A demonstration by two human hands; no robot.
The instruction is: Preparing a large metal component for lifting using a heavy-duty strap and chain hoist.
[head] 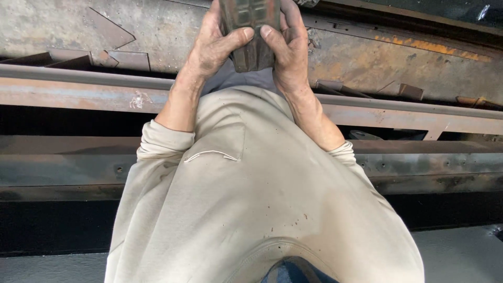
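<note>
**Both hands clasp a dark metal block at the top of the frame**

At the top centre of the frame, the left hand (212, 44) and the right hand (288, 47) close around a dark metal block (250, 31) with a gridded face, thumbs pressed on its near side. It is held above rusty steel rails (78, 91) that cross the picture. By my reading, the step in hand is gripping and positioning the block; any next move would call for a firm two-handed hold. A beige sweatshirt (262, 199) fills the lower frame.
</note>
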